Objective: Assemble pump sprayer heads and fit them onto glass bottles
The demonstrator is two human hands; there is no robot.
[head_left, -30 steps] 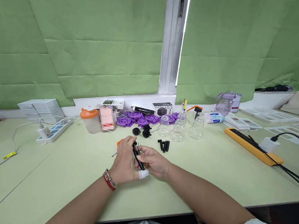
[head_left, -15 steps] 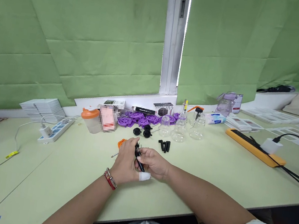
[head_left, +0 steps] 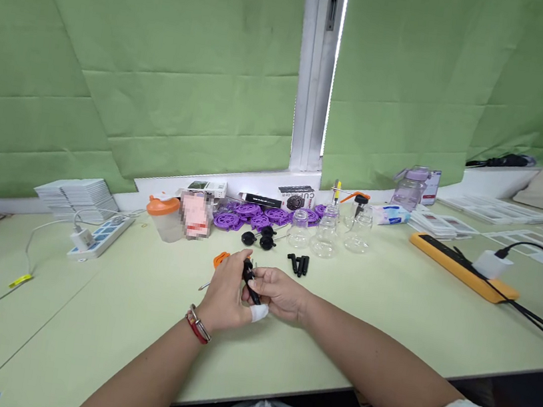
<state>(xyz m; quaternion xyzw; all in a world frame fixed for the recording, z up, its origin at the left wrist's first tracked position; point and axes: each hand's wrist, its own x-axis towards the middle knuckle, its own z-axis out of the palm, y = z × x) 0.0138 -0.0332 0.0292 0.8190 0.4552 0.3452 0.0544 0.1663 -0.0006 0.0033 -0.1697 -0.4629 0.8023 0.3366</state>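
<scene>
Over our table (head_left: 133, 325), our left hand (head_left: 227, 295) grips a slanted black rod between thumb and fingers; our right hand (head_left: 283, 294) pinches that rod (head_left: 253, 294) too. Beyond lie small black pegs (head_left: 299, 267).

Left arm (head_left: 142, 366): enters at the lower edge, left of centre, and slopes up and inward. Left wrist (head_left: 201, 325): nearly in line with the forearm; bracelets (head_left: 198, 325) fitted. Left hand (head_left: 227, 295): back toward the camera, fingers directed away from the body and bent at the tips. Left thumb (head_left: 259, 312): spread inward, white covering over its end. Right arm (head_left: 376, 356): enters at the lower right, elbow bent, forearm reaching inward. Right hand (head_left: 281, 294): closed in a pinch grip, thumb uppermost, fingers curled beneath. Both hands: close together in front of the torso; contact between them cannot be determined.
</scene>
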